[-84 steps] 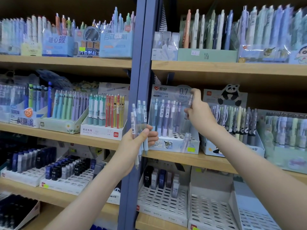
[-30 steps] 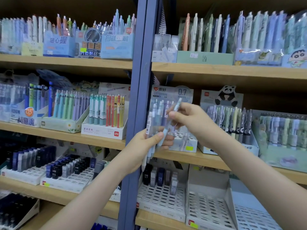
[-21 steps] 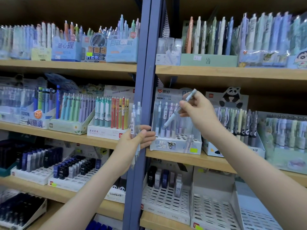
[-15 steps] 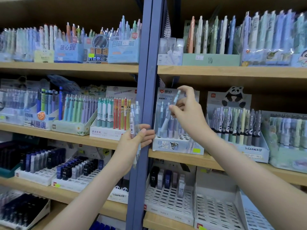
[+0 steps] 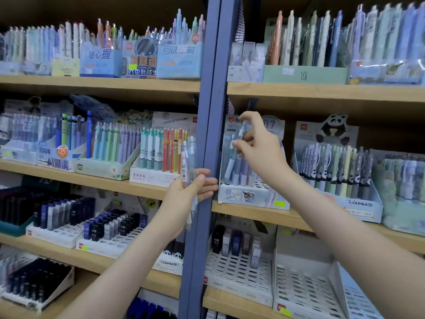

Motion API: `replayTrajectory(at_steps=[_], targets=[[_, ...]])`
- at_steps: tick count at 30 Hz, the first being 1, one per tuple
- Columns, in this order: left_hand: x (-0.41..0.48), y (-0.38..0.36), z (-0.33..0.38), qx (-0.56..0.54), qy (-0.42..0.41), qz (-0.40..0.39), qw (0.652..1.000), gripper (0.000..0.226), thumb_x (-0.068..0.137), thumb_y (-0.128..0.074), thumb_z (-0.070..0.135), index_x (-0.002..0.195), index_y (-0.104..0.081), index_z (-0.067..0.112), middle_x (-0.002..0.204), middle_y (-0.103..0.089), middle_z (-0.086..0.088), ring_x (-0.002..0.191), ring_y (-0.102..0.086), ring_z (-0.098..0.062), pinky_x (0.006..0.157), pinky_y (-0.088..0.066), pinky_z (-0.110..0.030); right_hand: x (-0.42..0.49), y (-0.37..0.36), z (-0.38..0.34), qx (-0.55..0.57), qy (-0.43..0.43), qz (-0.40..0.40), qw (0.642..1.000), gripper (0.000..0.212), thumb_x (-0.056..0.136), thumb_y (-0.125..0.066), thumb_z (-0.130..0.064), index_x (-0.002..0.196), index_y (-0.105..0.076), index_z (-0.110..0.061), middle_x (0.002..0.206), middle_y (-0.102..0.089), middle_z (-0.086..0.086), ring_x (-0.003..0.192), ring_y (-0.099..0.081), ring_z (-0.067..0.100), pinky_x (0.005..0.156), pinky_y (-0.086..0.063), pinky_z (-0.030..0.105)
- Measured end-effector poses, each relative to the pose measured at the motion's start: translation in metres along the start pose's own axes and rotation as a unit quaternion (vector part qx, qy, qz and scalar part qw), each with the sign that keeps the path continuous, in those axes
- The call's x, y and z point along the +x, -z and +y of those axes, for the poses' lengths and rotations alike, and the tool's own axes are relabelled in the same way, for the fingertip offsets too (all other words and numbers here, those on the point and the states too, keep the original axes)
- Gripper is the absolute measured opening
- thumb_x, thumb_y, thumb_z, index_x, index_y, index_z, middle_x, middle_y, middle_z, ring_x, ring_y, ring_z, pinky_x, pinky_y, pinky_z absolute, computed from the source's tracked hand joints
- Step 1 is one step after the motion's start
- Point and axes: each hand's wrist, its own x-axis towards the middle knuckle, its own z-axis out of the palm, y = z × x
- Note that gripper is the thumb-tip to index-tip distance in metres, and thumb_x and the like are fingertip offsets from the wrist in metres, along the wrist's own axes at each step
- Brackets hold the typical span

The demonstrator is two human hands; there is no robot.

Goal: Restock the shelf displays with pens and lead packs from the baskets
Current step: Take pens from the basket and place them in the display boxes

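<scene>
**Right hand**: raised in front of the 0.7 display on the middle shelf, right of the blue post. Thumb and fingers pinch one pen at mid-barrel. The pen is tilted, top to the upper right and tip down-left. The tip hangs over the display's left side, just beside the standing pens in its back rows. Whether the tip touches the base cannot be told.

**Left hand**: fingers are curled round a bundle of pens in clear sleeves, held upright. It sits against the near face of the post, its fingertips across the post's edge. The bundle tops overlap the view of the red pens in the bay to the left.

**Edges and room:**
- Open holes show in the display's front rows, right of the standing pens.
- The display's left wall lies close to the post.
- Its right wall stands just beside the panda display.
- The upper shelf overhangs just above the raised forefinger and the display's back card.
- The right forearm crosses in front of the middle shelf's edge.

**Below:** a white tray holds lead packs along its far row.
</scene>
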Motion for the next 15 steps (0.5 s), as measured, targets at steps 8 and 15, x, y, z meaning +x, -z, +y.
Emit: replayTrajectory(at_steps=[8,15], targets=[[-0.002,0.000,0.005,-0.016,0.017,-0.019,1.000,0.018,0.099,-0.046,0.009,0.105,-0.063,0.007,0.087,-0.074,-0.008,0.083,-0.072,-0.016,0.075,-0.058,-0.022,0.001,-0.011,0.011,-0.116,0.020,-0.024,0.993,0.044,0.090,-0.062,-0.016,0.131,-0.047,-0.023,0.095,-0.055,0.000,0.095,-0.051,0.019,0.087,-0.039,0.034],[-0.007,-0.001,0.011,-0.043,0.047,-0.072,0.995,0.018,0.098,-0.047,0.010,0.107,-0.063,0.006,0.087,-0.074,-0.011,0.085,-0.072,-0.020,0.077,-0.058,-0.026,0.010,-0.014,0.020,-0.287,-0.010,-0.031,0.957,0.053,0.087,-0.065,-0.033,0.136,-0.043,-0.035,0.141,-0.029,0.000,0.130,-0.021,0.022,0.101,-0.018,0.037]])
